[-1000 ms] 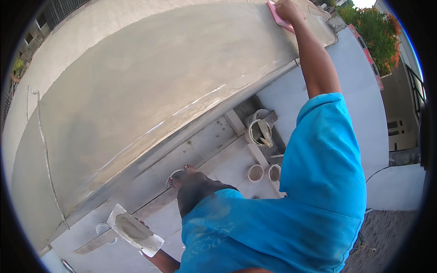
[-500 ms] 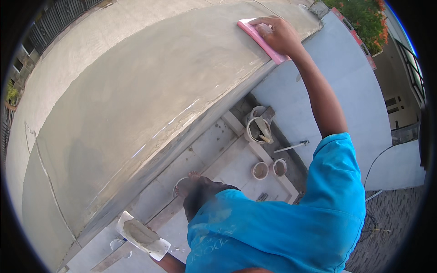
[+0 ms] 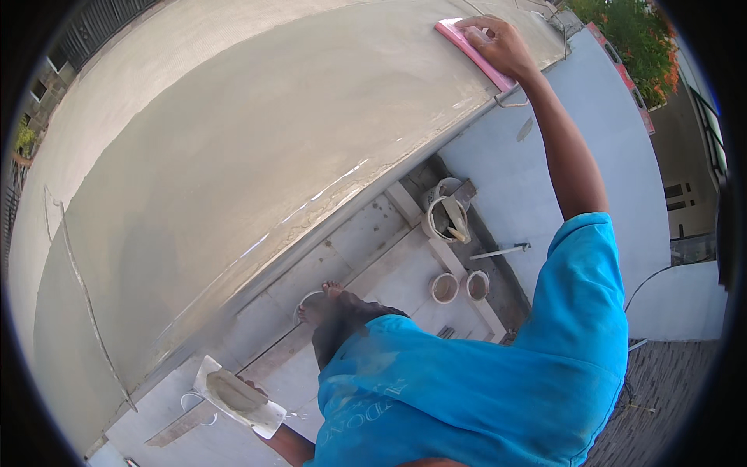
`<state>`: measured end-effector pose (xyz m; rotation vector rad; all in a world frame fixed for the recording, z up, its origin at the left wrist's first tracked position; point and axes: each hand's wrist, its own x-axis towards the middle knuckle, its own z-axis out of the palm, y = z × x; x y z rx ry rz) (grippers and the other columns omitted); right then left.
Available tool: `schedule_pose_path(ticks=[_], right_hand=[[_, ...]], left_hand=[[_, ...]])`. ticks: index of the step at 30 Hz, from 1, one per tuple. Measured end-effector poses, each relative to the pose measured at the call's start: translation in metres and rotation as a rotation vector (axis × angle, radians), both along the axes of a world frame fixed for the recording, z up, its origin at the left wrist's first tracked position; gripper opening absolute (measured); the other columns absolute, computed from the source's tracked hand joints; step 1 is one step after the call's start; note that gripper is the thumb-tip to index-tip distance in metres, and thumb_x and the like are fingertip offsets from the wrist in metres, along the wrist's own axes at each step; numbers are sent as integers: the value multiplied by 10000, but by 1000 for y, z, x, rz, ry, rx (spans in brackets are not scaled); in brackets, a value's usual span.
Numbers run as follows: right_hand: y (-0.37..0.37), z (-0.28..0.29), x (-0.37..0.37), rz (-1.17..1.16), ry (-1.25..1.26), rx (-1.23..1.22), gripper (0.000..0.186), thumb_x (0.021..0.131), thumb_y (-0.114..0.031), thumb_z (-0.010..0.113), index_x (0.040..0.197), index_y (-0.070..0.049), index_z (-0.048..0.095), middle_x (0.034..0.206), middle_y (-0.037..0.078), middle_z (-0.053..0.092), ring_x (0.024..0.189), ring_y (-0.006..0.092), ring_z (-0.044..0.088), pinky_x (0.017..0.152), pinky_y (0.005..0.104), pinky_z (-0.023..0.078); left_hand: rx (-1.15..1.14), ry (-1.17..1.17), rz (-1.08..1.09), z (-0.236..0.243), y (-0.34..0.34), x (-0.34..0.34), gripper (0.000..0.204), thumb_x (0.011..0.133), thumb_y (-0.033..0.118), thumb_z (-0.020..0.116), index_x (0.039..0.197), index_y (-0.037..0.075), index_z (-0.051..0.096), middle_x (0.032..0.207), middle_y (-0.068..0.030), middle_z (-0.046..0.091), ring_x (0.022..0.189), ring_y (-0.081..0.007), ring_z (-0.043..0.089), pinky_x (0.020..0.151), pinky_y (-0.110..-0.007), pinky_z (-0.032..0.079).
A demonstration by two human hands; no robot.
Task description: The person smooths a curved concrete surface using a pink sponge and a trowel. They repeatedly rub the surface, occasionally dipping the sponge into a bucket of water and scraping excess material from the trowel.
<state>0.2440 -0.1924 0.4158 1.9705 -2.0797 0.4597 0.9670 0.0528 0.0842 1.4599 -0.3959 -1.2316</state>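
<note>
A wide wall face carries smooth, damp-looking grey plaster. High at the right, my right hand grips a pink plastering float, its face against the plaster near the wall's lower edge. Low at the left, my left hand supports a white mortar board. Its fingers are mostly hidden beneath the board; only a few tips show at the side. A grey patch of mortar lies on the board.
A bucket with tools in it and two small tubs stand below the wall. Beside them, a white pipe sticks out. A bent wire hangs across the plaster at the left. My foot is beside a round white rim.
My right hand and the float have shifted right along the wall, exposing a wire loop beside the float's lower end. The mortar board sits slightly further left, still in my left hand.
</note>
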Motion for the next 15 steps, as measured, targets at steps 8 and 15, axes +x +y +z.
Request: schedule_pose_path(ticks=[8,15], right_hand=[[-8,-4,142,870,-236,107,259,898,-243,682,1083,-91,781,1100,157,737,1028,320,694,914,441,554],[27,25,82,124,-81,176,253,871,-132,739,1112,-117,815,1083,86,721,965,202,685,853,342,564]], left_hand=[[-156,433,-102,-13,-13,30,549,1051,428,517,1503,122,455,1154,-124,655,847,-234,681,573,-358,565],[-67,-178,-10,-29,-1,32,535,1030,441,564,1469,145,493,1105,-60,658,730,-159,624,529,-301,523]])
